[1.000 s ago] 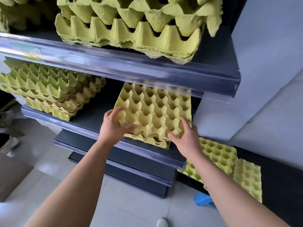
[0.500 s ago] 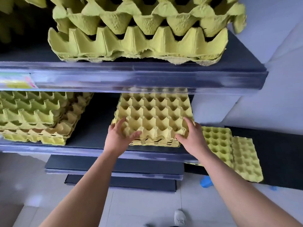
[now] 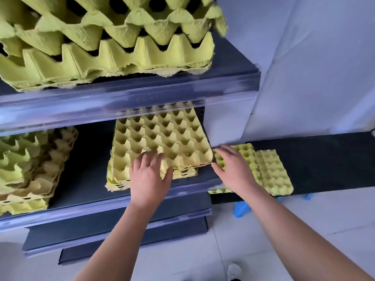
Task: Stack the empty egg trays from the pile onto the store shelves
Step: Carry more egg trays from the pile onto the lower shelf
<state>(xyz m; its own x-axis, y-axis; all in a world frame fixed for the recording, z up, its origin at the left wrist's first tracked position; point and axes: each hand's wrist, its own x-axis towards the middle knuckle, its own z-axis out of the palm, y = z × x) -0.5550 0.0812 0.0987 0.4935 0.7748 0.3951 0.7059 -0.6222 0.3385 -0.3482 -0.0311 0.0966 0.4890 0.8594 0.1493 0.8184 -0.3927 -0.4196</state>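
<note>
Yellow egg tray stack [image 3: 162,138] sits at the right end of the middle shelf [image 3: 91,159]. Left hand [image 3: 149,179] rests on its front edge, grip apart; right hand [image 3: 233,169] beside its right corner, fingers straight, grip apart

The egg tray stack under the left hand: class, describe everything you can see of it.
The egg tray stack is a low pile of yellow-green pulp trays, cups empty. Lower trays jut out unevenly at the near left. It lies flat on the dark middle shelf, its far end under the shelf above. The left hand rests on its near edge, fingers spread; the right hand is beside its near right corner.
</note>
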